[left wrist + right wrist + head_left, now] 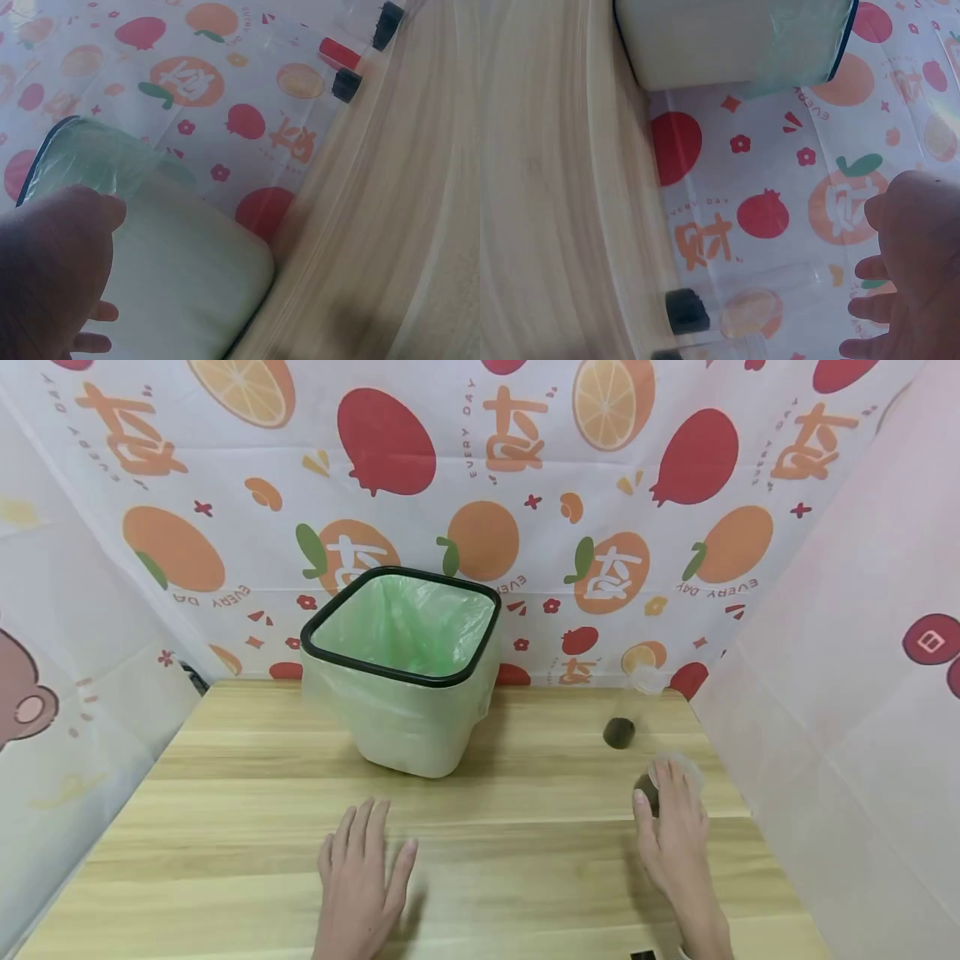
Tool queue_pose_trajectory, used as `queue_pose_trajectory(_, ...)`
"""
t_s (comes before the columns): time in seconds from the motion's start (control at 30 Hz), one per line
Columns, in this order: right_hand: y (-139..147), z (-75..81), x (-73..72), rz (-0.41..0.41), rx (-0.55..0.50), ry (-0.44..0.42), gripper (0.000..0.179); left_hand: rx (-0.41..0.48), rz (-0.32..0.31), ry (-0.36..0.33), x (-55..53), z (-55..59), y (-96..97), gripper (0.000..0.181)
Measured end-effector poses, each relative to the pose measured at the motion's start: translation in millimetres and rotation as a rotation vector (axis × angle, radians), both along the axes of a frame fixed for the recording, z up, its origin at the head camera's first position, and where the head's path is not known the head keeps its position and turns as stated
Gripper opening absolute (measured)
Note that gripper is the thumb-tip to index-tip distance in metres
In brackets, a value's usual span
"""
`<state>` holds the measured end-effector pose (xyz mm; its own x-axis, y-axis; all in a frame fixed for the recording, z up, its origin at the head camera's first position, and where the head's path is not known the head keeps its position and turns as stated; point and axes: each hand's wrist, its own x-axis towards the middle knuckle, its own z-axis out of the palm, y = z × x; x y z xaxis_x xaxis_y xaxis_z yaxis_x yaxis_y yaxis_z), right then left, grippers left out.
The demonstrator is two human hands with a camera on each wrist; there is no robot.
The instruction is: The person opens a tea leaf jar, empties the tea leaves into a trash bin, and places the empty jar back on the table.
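Observation:
My left hand is over the near part of the wooden table, fingers straight and thumb apart, holding nothing. In front of it stands a pale trash bin with a black rim, lined with a translucent green bag. At the right, my right hand has its fingers extended and overlaps a clear container with a dark bottom in the head view. Behind that stands another clear, tall container, its bottom dark too. In the right wrist view the right hand shows spread fingers with nothing between them.
A fruit-printed curtain hangs along the table's back edge, and pale sheets flank both sides. The wooden tabletop reaches to the near edge. A small black object lies at the bottom of the head view.

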<state>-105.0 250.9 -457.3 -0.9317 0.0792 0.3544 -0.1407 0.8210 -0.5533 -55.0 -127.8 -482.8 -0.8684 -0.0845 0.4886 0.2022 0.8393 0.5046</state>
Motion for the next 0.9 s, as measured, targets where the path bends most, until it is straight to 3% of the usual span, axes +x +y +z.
queue_pose_trajectory(0.17, 9, 3.0, -5.2, -0.010, 0.034, 0.055, 0.056, 0.008, -0.015, -0.001, 0.0, -1.6, 4.0, 0.062)
queue_pose_trajectory(0.53, 30, 1.9, -14.6, -0.052, 0.081, 0.080, 0.055, 0.011, -0.055, 0.020, -1.8, -3.5, 11.1, 0.060)
queue_pose_trajectory(0.9, 53, -4.4, -26.9, -0.092, 0.088, -0.023, 0.060, 0.004, -0.077, 0.036, -4.8, -6.0, 14.7, 0.058)
